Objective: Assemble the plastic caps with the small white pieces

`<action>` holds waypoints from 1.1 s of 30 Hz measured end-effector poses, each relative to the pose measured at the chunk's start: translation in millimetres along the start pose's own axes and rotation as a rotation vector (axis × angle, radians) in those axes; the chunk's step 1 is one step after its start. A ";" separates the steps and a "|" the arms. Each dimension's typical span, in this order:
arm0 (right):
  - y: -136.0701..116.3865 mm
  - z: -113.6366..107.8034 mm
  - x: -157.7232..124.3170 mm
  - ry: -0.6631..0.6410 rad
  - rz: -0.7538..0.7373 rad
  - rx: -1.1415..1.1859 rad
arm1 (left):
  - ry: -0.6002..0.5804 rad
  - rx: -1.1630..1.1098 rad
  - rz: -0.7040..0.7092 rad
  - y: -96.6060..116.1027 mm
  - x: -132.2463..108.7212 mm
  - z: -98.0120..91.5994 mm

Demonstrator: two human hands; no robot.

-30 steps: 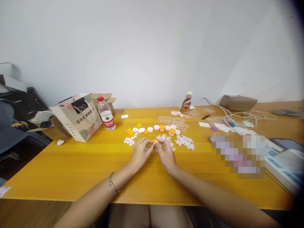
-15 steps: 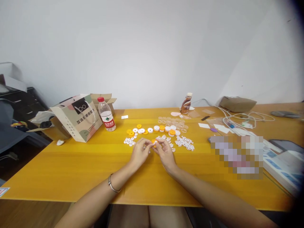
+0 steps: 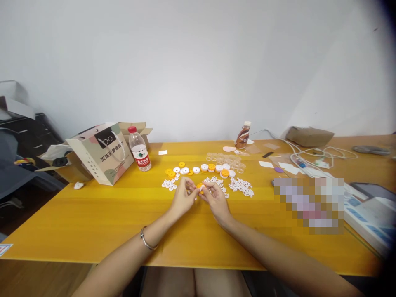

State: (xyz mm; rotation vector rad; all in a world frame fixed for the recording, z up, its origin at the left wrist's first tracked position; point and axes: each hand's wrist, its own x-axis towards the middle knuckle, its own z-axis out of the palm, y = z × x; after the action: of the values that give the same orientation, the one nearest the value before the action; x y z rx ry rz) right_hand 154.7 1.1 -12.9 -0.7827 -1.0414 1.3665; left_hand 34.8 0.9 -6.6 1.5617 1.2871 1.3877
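Note:
Between my two hands is a small orange disc (image 3: 200,186) with a white piece on its face. My right hand (image 3: 216,202) pinches it from the right, thumb over the white piece. From the left, my left hand (image 3: 183,198) has its thumb at the disc's edge, fingers curled; its exact grip is partly hidden. Just beyond lie white and orange round pieces (image 3: 204,168), some stacked in pairs. Small white caps (image 3: 167,184) are spread left of my left hand, and flat white cut-out pieces (image 3: 241,187) lie right of my right hand. Clear plastic rings (image 3: 227,159) stand farther back.
A paper bag (image 3: 102,156), a water bottle (image 3: 140,152) and a cardboard box (image 3: 144,130) stand at the left. A brown drink bottle (image 3: 243,137) is at the back. White cables (image 3: 297,150), paper cards (image 3: 288,168) and a power strip (image 3: 365,222) occupy the right side.
The orange disc has turned so more of its face shows. My left fingers have loosened slightly, and the index finger now sits farther from the disc. My right hand has hardly moved.

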 end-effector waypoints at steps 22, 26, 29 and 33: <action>-5.3 -4.5 3.0 -0.056 0.102 0.002 | -0.158 -0.091 -0.128 4.9 3.8 -11.3; -5.9 -4.8 2.8 -0.066 0.116 0.013 | -0.163 -0.079 -0.126 3.4 4.2 -11.2; -6.0 -4.7 3.4 -0.082 0.115 0.010 | -0.149 -0.079 -0.133 2.8 4.3 -11.5; -4.8 -3.9 4.4 -0.089 0.082 -0.021 | -0.153 -0.098 -0.142 3.7 3.5 -11.4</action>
State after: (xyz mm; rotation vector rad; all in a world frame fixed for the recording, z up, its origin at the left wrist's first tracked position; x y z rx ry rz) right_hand 159.8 5.6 -9.3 -0.7934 -1.1046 1.4740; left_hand 24.5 1.8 0.2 1.4514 1.1952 1.2014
